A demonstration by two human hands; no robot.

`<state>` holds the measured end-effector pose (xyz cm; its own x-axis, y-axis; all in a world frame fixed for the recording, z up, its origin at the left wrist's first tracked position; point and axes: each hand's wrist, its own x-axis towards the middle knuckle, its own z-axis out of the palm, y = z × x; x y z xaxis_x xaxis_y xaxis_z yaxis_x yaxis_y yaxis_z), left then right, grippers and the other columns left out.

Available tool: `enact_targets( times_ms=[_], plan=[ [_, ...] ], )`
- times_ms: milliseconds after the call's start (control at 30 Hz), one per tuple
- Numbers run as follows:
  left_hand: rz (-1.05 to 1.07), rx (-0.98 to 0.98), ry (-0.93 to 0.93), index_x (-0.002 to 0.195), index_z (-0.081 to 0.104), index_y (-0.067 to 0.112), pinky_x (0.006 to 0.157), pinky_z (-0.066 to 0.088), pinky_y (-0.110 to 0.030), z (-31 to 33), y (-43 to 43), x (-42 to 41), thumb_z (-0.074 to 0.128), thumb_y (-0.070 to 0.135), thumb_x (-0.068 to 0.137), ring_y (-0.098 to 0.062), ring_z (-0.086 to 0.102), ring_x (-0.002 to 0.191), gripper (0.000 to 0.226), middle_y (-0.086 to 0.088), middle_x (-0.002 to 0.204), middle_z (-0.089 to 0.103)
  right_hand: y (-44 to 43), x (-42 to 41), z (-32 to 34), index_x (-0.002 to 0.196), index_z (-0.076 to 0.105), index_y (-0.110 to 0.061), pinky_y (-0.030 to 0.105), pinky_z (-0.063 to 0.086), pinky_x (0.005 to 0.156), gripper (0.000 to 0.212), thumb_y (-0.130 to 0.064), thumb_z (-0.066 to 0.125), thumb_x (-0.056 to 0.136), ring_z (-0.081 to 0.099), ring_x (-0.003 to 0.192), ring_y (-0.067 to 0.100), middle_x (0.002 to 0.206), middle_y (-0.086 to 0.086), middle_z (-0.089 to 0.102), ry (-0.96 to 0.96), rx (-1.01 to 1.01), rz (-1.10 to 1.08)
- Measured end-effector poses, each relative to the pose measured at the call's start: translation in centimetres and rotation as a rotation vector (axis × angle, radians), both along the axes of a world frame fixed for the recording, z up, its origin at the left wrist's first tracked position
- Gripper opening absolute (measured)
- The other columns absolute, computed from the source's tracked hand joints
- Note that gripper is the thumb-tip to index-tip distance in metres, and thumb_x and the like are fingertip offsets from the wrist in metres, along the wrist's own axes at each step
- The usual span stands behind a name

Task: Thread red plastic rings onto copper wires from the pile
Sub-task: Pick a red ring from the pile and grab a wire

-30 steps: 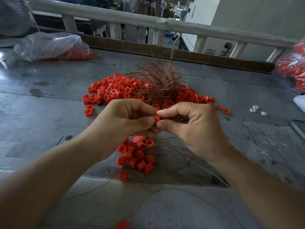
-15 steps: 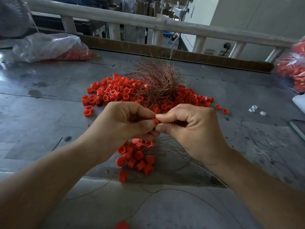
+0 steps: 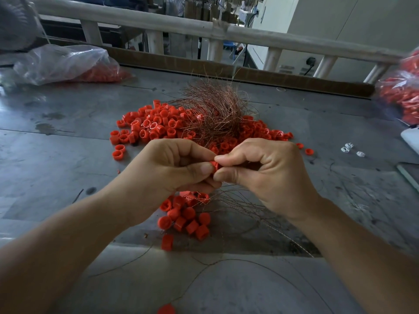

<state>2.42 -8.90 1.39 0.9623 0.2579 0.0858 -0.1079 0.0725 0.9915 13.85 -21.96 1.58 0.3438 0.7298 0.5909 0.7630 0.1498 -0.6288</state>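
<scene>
My left hand (image 3: 172, 168) and my right hand (image 3: 267, 175) meet fingertip to fingertip above the table, both pinching one red plastic ring (image 3: 213, 165). Thin copper wires (image 3: 240, 201) trail down from under my right hand to the table. Behind the hands lies a wide pile of red rings (image 3: 154, 123) with a tangled bunch of copper wire (image 3: 215, 109) on top. Below my hands sits a small cluster of rings on wires (image 3: 188, 216).
The grey metal table (image 3: 56, 159) has a clear plastic bag of red rings (image 3: 68, 64) at the far left and another bag (image 3: 401, 94) at the right edge. Small white parts (image 3: 351, 149) lie right. Loose wires (image 3: 204, 264) curl near the front. A wooden railing (image 3: 204, 28) runs behind.
Both hands stay together on the ring; they have shifted only slightly, with the view moving a little.
</scene>
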Motion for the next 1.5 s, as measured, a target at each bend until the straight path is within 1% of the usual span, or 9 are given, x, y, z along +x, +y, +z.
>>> enact_targets(
  times_ms=[267,467,567,733,900,1033,1200,1333,1500],
  plan=[
    [-0.059,0.021,0.031,0.071,0.074,0.017,0.057,0.053,-0.018,-0.1,0.0,-0.1,0.063,0.015,0.059,-0.014,0.069,0.064,0.016,-0.006,0.067,0.070,0.0,0.3,0.1,0.084,0.068,-0.014,0.029,0.055,0.063,0.024,-0.020,0.075,0.061,0.065,0.068,0.011,0.073,0.001,0.067,-0.006,-0.045,0.054],
    [-0.080,0.022,0.035,0.087,0.068,0.014,0.057,0.054,-0.021,-0.1,0.2,-0.2,0.073,0.013,0.068,-0.019,0.068,0.064,0.020,-0.012,0.073,0.070,-0.2,0.4,0.2,0.104,0.062,-0.020,0.016,0.049,0.073,0.041,-0.026,0.072,0.065,0.061,0.078,0.001,0.079,-0.014,0.061,-0.011,-0.147,0.099],
    [-0.088,0.040,0.059,0.102,0.059,0.011,0.056,0.054,-0.022,-0.1,0.3,-0.3,0.068,0.011,0.066,-0.019,0.068,0.063,0.036,-0.011,0.073,0.070,-0.1,0.5,0.3,0.101,0.065,-0.019,0.020,0.049,0.072,0.033,-0.024,0.069,0.068,0.059,0.078,0.009,0.080,0.000,0.062,-0.040,-0.226,0.130],
    [-0.109,0.003,0.029,0.105,0.058,0.013,0.059,0.055,-0.024,0.0,0.0,-0.3,0.070,0.020,0.067,-0.024,0.069,0.069,0.041,-0.014,0.075,0.070,0.0,0.2,0.3,0.086,0.068,-0.005,0.014,0.042,0.067,0.021,-0.025,0.064,0.079,0.050,0.072,0.000,0.079,-0.005,0.053,-0.180,-0.242,0.110],
    [0.002,0.246,-0.061,0.108,0.053,0.027,0.060,0.055,-0.023,-0.2,-1.1,-0.3,0.078,0.033,0.059,-0.020,0.069,0.067,0.055,-0.010,0.078,0.071,-0.2,0.0,0.2,0.086,0.066,-0.005,0.022,0.046,0.069,0.012,-0.014,0.063,0.079,0.053,0.076,0.006,0.082,-0.005,0.053,-0.237,-0.247,0.067],
    [0.010,0.219,-0.096,0.111,0.049,0.031,0.059,0.055,-0.026,-0.4,-1.3,-0.4,0.072,0.032,0.060,-0.020,0.068,0.062,0.057,-0.009,0.071,0.070,-0.2,-0.6,0.2,0.085,0.065,-0.004,0.029,0.049,0.065,0.012,-0.005,0.061,0.074,0.057,0.075,0.013,0.082,0.001,0.057,-0.258,-0.226,0.039],
    [-0.006,0.175,-0.093,0.115,0.048,0.028,0.059,0.056,-0.028,-0.1,-1.3,-0.6,0.069,0.027,0.061,-0.026,0.068,0.064,0.058,-0.016,0.074,0.069,-0.1,-1.0,-0.1,0.083,0.065,-0.005,0.015,0.044,0.063,0.011,-0.003,0.060,0.073,0.051,0.072,0.005,0.082,-0.010,0.049,-0.257,-0.197,0.009],
    [-0.026,0.123,-0.067,0.117,0.050,0.019,0.057,0.055,-0.027,0.1,-1.0,-0.5,0.067,0.010,0.068,-0.024,0.067,0.063,0.053,-0.016,0.072,0.068,0.0,-1.0,-0.2,0.080,0.066,-0.007,0.017,0.044,0.060,0.009,-0.008,0.066,0.072,0.050,0.067,0.004,0.077,-0.007,0.051,-0.188,-0.176,0.002],
    [0.008,0.051,-0.084,0.108,0.058,0.018,0.056,0.054,-0.026,0.4,-0.5,-0.3,0.073,0.016,0.062,-0.026,0.068,0.064,0.048,-0.018,0.073,0.069,0.1,-1.0,-0.1,0.088,0.067,-0.008,0.014,0.044,0.062,0.025,-0.023,0.074,0.068,0.053,0.070,0.005,0.079,-0.004,0.055,-0.133,-0.071,0.010]
  ],
)
